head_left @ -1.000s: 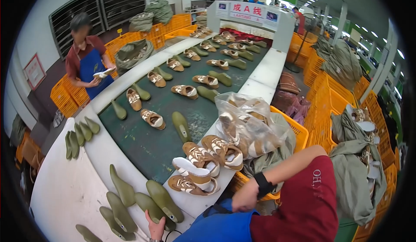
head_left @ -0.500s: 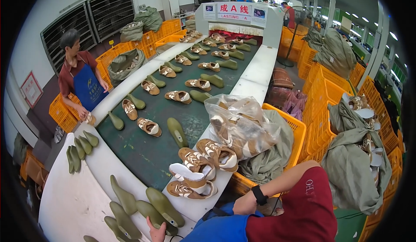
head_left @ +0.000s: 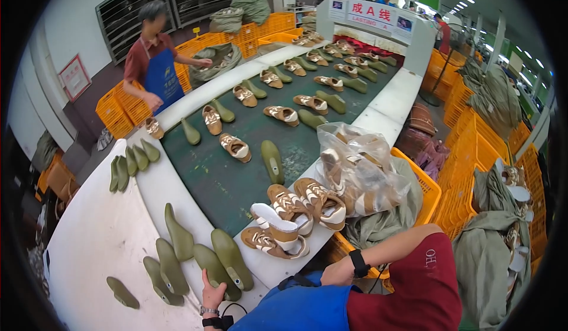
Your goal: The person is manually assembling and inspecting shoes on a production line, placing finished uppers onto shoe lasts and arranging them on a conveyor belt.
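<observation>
Compared with a second ago: view swung slightly left, co-worker in blue apron (head_left: pixel 155 64) now turned toward the orange crate (head_left: pixel 208 45) behind, one arm stretched over the grey-green sack (head_left: pixel 220 64) in it, no longer holding a white sheet. Left hand (head_left: pixel 212 294) unchanged in place, at the heel of an olive shoe last (head_left: pixel 208 270) on the white table (head_left: pixel 97 242), fingers loosely spread, tips touching it, gripping nothing. Right hand (head_left: pixel 337 272) low at the table edge, just below the tan-and-white shoes (head_left: pixel 290 218); fingers hidden, cannot tell whether curled or wide. Clear plastic bag (head_left: pixel 358 168) filled with more tan-and-white shoes, resting on an olive cloth in the orange crate (head_left: pixel 427 189) beside the dark green conveyor belt (head_left: pixel 236 171). Further orange crates (head_left: pixel 479 153) to the right draped with olive sacks.
</observation>
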Demonstrator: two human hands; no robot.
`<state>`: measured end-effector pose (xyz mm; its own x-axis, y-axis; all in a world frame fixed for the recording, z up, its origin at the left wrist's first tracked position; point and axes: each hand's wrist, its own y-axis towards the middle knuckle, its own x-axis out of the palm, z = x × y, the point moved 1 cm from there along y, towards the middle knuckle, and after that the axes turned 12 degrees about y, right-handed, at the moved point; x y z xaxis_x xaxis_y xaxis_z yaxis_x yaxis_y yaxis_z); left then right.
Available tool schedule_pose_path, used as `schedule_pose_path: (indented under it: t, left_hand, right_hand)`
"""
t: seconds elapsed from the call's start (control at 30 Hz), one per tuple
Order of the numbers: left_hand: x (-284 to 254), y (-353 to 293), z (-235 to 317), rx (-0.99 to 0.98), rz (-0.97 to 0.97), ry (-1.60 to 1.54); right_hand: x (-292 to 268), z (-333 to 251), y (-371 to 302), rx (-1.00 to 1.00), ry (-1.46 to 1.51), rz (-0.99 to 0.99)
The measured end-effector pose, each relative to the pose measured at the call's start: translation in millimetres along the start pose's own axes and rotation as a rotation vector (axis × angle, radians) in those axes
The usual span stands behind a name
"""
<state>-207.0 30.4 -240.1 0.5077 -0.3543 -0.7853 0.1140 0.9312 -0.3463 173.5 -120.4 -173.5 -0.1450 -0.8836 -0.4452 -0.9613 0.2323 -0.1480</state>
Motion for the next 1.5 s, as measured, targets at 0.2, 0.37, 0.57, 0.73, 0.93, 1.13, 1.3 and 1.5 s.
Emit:
schedule_pose_path:
  t: [0.2, 0.37, 0.57, 0.73, 0.93, 1.13, 1.3, 1.5]
  left_hand:
    - [-10.9, -23.1, -8.3, 0.042, -0.041, 0.082]
    - [-13.5, -27.7, 1.5, -0.024, -0.062, 0.169]
    - [-2.7, -21.3, -16.0, 0.027, -0.138, -0.044]
    - [-10.5, -24.6, -8.9, 0.007, -0.155, -0.007]
    - [-67.3, -60.6, 97.4, 0.149, 0.099, 0.524]
    - [-44.3, -86.5, 189.5, 0.652, -0.206, -0.245]
    - [5.3, -77.0, 203.4, 1.006, -0.684, 0.256]
    - [24.8, -110.0, 238.7, 1.137, -0.793, 0.375]
  right_hand:
    - [-13.7, -1.1, 7.0, 0.004, 0.015, -0.015]
    - [-26.8, -0.8, 17.5, 0.019, 0.015, 0.010]
    - [-21.6, 2.0, 23.4, 0.041, 0.011, 0.069]
    - [-11.7, -4.7, 12.2, -0.001, 0.058, 0.082]
    - [36.1, 14.5, -9.6, 0.177, 0.084, 0.208]
    - [69.3, -26.3, -38.7, 0.343, 0.178, 0.252]
    - [105.9, -75.2, -44.6, 0.493, 0.198, 0.453]
    - [162.2, -131.8, -25.9, 0.734, 0.363, 0.605]
